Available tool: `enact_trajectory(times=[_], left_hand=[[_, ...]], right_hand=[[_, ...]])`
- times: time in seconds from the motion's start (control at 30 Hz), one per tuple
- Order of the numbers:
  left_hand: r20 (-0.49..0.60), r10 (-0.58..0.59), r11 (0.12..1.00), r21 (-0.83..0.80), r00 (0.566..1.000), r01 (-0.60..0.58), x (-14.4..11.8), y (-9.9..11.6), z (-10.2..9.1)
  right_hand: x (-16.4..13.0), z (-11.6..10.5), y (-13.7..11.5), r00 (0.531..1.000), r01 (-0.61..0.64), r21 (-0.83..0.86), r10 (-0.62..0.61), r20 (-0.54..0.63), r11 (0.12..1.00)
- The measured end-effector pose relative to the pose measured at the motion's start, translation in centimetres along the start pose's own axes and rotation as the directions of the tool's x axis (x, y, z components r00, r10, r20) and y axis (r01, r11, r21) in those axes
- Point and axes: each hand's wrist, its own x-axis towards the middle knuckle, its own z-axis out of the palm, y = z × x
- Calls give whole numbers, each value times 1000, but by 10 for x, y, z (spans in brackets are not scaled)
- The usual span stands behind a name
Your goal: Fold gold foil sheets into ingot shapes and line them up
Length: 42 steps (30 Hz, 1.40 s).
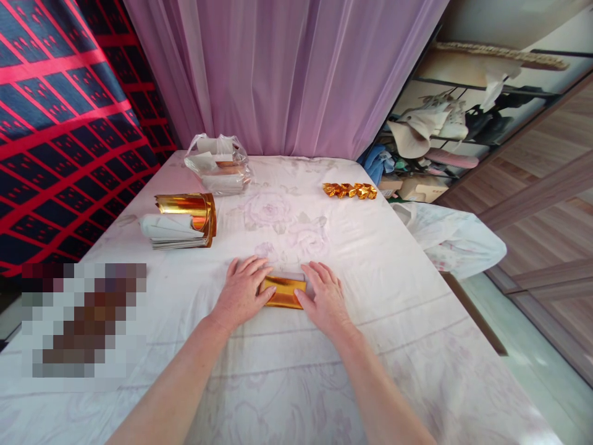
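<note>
A shiny gold foil paper (286, 293), shaped as a flat strip, lies on the flowered tablecloth (287, 383) in front of me. My left hand (243, 290) rests over its left end, fingers stretched out and thumb on the foil. At the right end, my right hand (324, 296) lies with its fingers spread and its thumb touching the strip. The ends under both hands are partly hidden. Farther back on the left stands a stack of gold and white foil papers (178, 235), some curled. A row of folded gold foil pieces (349, 190) sits at the back right.
A clear plastic bag (220, 167) with paper bundles stands at the back left. Purple curtain (287, 74) hangs behind the table. On the right are a shelf with shoes (451, 120) and a white bag (463, 238) beside the table edge. A blurred patch (83, 321) covers the left.
</note>
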Motion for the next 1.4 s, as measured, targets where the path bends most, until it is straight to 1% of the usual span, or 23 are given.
enact_trajectory(times=[0.07, 0.13, 0.2, 0.3, 0.43, 0.5, 0.6, 0.73, 0.8, 0.9, 0.97, 1.03, 1.1, 1.23, 1.33, 1.4], left_hand=[[0, 0, 1000, 4, 1000, 0, 0, 0, 0], [6, -1, 1000, 8, 1000, 1, 0, 0, 0], [16, -3, 1000, 9, 1000, 3, 0, 0, 0], [20, 3, 1000, 2, 1000, -3, 0, -1, 1], [-5, 26, 1000, 6, 1000, -26, -1, -3, 4], [-14, 35, 999, 11, 999, -34, -2, -4, 5], [-29, 37, 999, -6, 999, -37, -3, -4, 5], [-66, 26, 995, -93, 998, -32, -3, -3, 5], [-98, 6, 988, -154, 995, -21, -2, -4, 5], [-143, -37, 971, -238, 989, 1, -1, -6, 7], [-166, -64, 959, -283, 984, 15, 0, -8, 9], [-190, -84, 946, -323, 978, 19, 0, -10, 9], [-207, -98, 933, -361, 973, 17, 1, -11, 9], [-209, -121, 911, -412, 970, 24, 2, -11, 7], [-196, -131, 904, -427, 972, 36, 2, -11, 6], [-190, -130, 901, -432, 973, 36, 2, -11, 6]], right_hand=[[7, -4, -1, 995, -2, -38, 6, 100, 999], [16, -10, -4, 978, -4, -50, 14, 207, 999], [25, -17, -7, 956, -23, -49, 36, 291, 999], [36, -25, -11, 937, -9, -29, 19, 349, 1000], [42, -28, -13, 912, -29, 2, 25, 409, 1000], [42, -27, -12, 906, -23, 21, 12, 424, 1000], [43, -24, -10, 912, 22, 74, -51, 406, 997], [46, -22, -7, 928, 75, 184, -136, 346, 980], [48, -23, -6, 931, 80, 237, -158, 329, 968], [50, -25, -5, 932, 29, 282, -128, 340, 959], [49, -25, -4, 929, -58, 328, -69, 364, 943], [48, -22, -3, 921, -159, 411, -16, 390, 898], [47, -18, -2, 920, -229, 519, 8, 392, 823], [48, -12, 2, 928, -287, 687, 15, 373, 667], [50, -11, 5, 924, -325, 762, 15, 383, 560], [50, -11, 7, 924, -336, 792, 14, 383, 510]])
